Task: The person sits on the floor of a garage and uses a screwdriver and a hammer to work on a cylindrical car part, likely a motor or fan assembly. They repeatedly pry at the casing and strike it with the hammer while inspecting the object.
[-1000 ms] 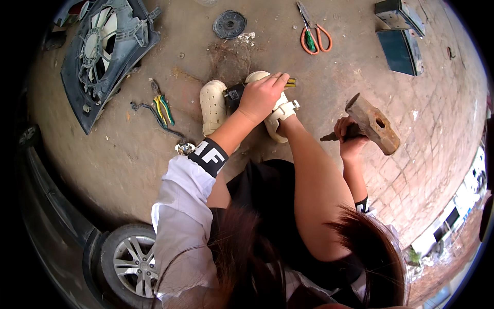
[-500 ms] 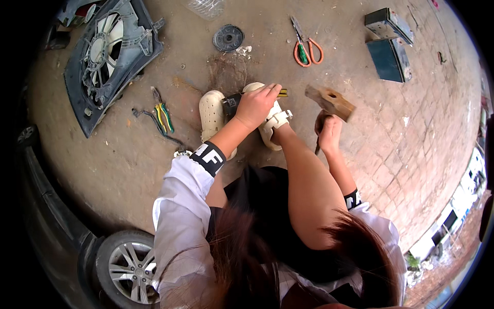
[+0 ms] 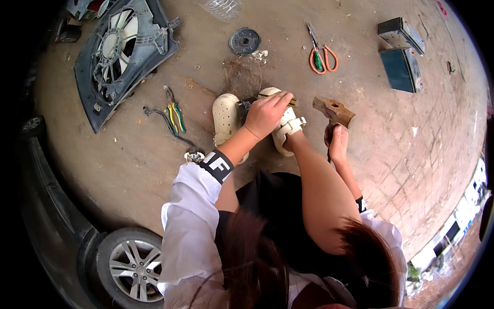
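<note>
My left hand is closed round a tool with a yellow-and-black handle; its tip is hidden. Beneath that hand, a dark block-like part sits between my cream clogs, the left clog and the right clog. My fingers cover much of the part, so its kind cannot be made out. To the right, my right hand grips a hammer by its handle. The rusty hammer head is raised, apart from the yellow-and-black handle.
Pliers lie left beside a dark cable. Ahead are a round black disc, orange-handled scissors and a green-handled screwdriver. A fan assembly stands far left, batteries far right, a car wheel near left.
The whole view has shifted, moving the scene rightward and slightly down. Relative to the ground, the hammer has come a little closer to my left hand. Both hands keep their holds.
</note>
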The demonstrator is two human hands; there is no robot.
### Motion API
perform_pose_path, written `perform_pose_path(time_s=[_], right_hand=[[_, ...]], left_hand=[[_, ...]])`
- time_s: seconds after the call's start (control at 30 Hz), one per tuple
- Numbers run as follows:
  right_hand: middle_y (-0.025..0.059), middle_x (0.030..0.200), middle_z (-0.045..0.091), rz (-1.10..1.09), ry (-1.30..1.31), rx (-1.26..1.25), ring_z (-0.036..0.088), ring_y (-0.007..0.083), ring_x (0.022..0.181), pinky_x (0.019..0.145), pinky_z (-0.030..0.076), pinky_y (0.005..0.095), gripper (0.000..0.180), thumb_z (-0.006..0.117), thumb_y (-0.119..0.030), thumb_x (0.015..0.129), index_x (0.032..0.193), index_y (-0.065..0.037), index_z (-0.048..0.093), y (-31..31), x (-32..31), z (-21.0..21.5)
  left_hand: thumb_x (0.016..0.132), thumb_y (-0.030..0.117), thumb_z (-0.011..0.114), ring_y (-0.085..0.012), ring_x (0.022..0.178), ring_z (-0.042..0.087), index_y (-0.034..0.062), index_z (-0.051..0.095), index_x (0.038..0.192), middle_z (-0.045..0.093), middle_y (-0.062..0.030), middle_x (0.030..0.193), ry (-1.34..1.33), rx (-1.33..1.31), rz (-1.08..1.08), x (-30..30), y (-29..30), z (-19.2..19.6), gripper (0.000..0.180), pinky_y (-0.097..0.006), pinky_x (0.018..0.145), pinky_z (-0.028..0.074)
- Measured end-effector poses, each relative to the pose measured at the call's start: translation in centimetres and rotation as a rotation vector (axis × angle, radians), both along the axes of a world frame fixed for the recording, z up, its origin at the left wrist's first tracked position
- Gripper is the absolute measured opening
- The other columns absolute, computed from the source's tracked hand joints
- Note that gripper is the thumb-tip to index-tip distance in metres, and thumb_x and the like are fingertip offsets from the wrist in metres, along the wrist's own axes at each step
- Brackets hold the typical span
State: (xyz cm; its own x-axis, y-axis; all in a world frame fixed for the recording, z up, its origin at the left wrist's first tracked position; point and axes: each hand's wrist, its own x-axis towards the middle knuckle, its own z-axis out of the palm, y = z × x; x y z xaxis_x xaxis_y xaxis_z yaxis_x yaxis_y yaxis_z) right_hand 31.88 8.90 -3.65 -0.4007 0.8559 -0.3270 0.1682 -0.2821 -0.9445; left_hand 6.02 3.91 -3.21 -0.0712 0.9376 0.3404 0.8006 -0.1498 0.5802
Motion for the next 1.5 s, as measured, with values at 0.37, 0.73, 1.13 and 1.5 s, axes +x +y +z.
perform_pose_path(time_s=[0.37,0.73,1.13,1.5], right_hand=[[-0.0005,0.056,0.044,-0.235,-0.552,-0.115,0.039,0.0089,0.051,0.048,0.032,0.028,0.059,0.048,-0.05,0.098,0.061,-0.005,0.046,0.1,4.0,-4.2],[0.0215,0.069,0.062,-0.191,-1.104,0.144,0.063,0.0365,0.067,0.063,0.048,0.0409,0.049,0.06,-0.046,0.092,0.083,0.002,0.058,-1.1,6.4,-6.0],[0.0217,0.075,0.065,0.029,-1.105,0.228,0.064,0.0393,0.073,0.064,0.051,0.0433,0.04,0.074,-0.033,0.081,0.096,0.002,0.062,-1.2,6.9,-7.2],[0.0117,0.056,0.06,0.217,-1.103,0.469,0.06,0.0323,0.053,0.051,0.048,0.0388,0.027,0.071,-0.028,0.084,0.077,-0.004,0.063,2.1,3.8,-2.2]], left_hand=[[0.068,0.046,0.081,-0.0284,0.072,0.067,0.0011,0.051,0.123,0.053,-0.0139,0.112,0.303,-0.773,0.164,-2.0,-2.4,2.9,0.077,-0.035,0.059,0.056],[0.073,0.056,0.073,-0.0349,0.094,0.064,0.0143,0.053,0.135,0.056,-0.0209,0.118,0.203,-0.913,0.171,-4.6,-3.7,0.4,0.077,-0.043,0.075,0.054],[0.079,0.03,0.067,-0.0415,0.085,0.066,-0.0045,0.046,0.134,0.066,-0.0279,0.095,0.033,-1.089,0.168,-4.3,-6.0,1.2,0.068,-0.045,0.075,0.052],[0.078,0.013,0.067,-0.0248,0.104,0.063,-0.0026,0.053,0.132,0.065,-0.0219,0.118,-0.486,-0.864,0.34,-5.9,-8.1,-1.4,0.058,-0.033,0.092,0.047]])
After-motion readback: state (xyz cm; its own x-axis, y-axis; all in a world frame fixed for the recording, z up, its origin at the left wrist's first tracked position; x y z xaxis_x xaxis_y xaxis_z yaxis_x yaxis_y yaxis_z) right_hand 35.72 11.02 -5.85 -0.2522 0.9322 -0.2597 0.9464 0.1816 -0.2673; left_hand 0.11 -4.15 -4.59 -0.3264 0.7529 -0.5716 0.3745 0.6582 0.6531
